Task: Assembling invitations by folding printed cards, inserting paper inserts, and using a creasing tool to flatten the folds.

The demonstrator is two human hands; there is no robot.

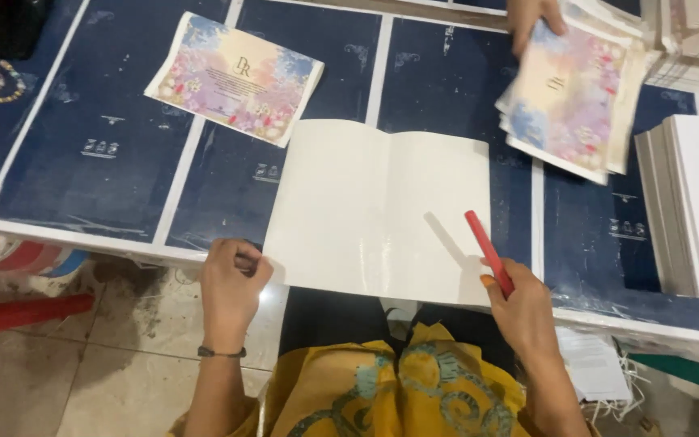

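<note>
A blank white sheet (378,206), creased down its middle, lies flat on the dark blue table (99,154) in front of me. My left hand (230,287) pinches the sheet's near left corner. My right hand (519,303) rests at the sheet's near right corner and grips a red stick-shaped tool (487,249), whose tip points up over the paper. A floral printed card (235,77) lies on the table beyond the sheet, to the left.
Another person's hand (531,20) at the top holds a stack of floral cards (572,93). A pile of white sheets (693,206) sits at the right edge. More stacked paper (693,40) fills the top right corner. Tiled floor (107,356) lies below left.
</note>
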